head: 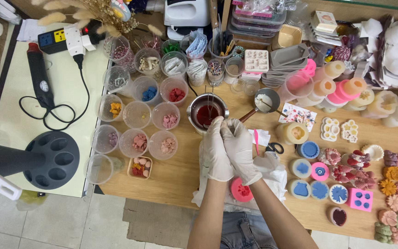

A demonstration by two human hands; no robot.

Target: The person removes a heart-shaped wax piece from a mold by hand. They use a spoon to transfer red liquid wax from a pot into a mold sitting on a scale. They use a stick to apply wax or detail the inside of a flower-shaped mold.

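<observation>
Gloved fingers (220, 123) of left hand (216, 150) and right hand (240, 150) pinch together over the metal pot (207, 112) of red liquid, far of a pink mould (241, 190); what they clamp is unclear. A jolt could spill liquid across the bench (180, 175).

— From where is the scene being viewed?

— Only one view is being given, from a camera worn on the head. The wooden surface (180, 175) is being looked down on almost vertically, from above the person's own forearms.

— Which way is it being faced?

— It is being pointed forward and down: the person's lap is being caught at the bottom edge, the far clutter of the surface at the top.

— How near is it being held?

— The gloved left hand (217, 150) and right hand (241, 150) are being framed near the centre, fairly close, while the whole width of the surface and a strip of tiled floor (70, 221) are being taken in.

— Is anything being shared with another view?

— Nothing is being shared; one view is being supplied.
</observation>
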